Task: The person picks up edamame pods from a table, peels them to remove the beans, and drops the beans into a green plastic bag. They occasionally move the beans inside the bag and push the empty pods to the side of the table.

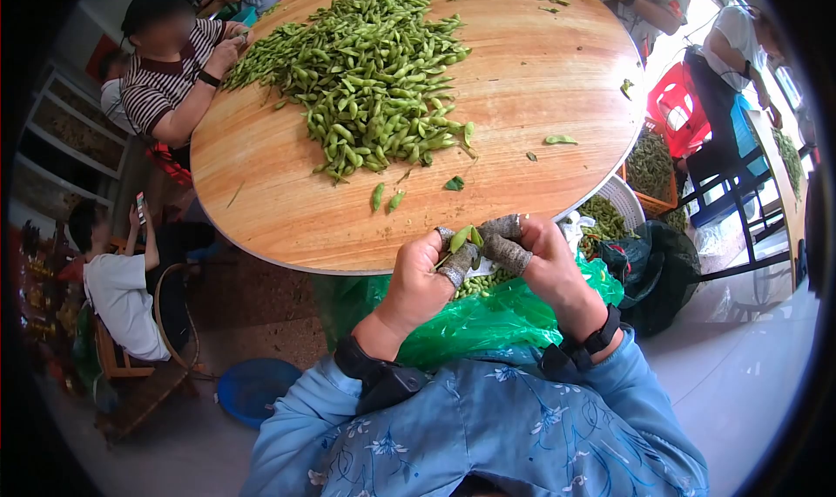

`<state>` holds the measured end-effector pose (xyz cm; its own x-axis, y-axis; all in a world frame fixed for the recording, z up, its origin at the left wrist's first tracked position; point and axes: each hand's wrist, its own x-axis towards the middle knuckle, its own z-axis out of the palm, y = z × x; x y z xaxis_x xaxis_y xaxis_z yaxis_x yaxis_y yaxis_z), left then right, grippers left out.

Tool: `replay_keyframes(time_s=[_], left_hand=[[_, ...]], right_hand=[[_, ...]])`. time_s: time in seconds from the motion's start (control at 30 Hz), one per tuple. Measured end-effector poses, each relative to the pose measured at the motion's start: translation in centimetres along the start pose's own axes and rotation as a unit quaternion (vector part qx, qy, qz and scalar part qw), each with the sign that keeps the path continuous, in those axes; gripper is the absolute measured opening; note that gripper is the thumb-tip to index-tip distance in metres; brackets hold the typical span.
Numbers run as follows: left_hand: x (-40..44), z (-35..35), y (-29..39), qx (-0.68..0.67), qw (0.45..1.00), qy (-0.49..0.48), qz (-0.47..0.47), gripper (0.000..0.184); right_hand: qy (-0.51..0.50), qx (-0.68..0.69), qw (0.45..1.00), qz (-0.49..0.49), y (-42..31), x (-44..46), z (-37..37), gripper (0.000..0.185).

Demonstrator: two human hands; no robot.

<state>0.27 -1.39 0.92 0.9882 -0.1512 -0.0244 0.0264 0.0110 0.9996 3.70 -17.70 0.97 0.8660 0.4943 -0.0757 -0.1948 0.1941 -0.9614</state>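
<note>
Green soybean pod (459,239), one, pinched by the left hand (416,275) at the five-o'clock edge of the round wood-grain tabletop (531,79); right hand (550,257) just beside, wrapped fingers bent, its grip on the pod not determinable. Pile of green soybean pods (374,87), large, at eleven o'clock from the hands, with two loose pods (377,197) nearer. Green plastic bag (509,318) containing shelled soybeans (477,286), at six o'clock below the hands.
</note>
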Motion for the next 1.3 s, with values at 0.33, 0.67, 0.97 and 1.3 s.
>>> replay_keyframes(time_s=[0.33, 0.67, 0.97, 1.3], left_hand=[[-0.4, 0.3, 0.0, 0.150, 0.988, -0.016, 0.045, 0.022], [0.0, -0.1, -0.4, 0.388, 0.909, 0.024, 0.148, 0.021], [0.0, 0.0, 0.2, 0.435, 0.878, 0.012, 0.199, 0.015], [-0.3, -0.3, 0.1, 0.352, 0.923, -0.026, 0.151, 0.022]], right_hand=[[0.003, 0.012, 1.000, 0.004, 0.4, 0.1, 0.3, 0.014], [0.021, -0.035, 0.999, -0.017, -0.5, -0.5, 0.5, 0.014], [0.007, -0.032, 0.999, -0.013, -0.4, -0.3, 0.8, 0.012], [-0.005, -0.074, 0.997, 0.005, 0.4, -0.4, 0.2, 0.010]])
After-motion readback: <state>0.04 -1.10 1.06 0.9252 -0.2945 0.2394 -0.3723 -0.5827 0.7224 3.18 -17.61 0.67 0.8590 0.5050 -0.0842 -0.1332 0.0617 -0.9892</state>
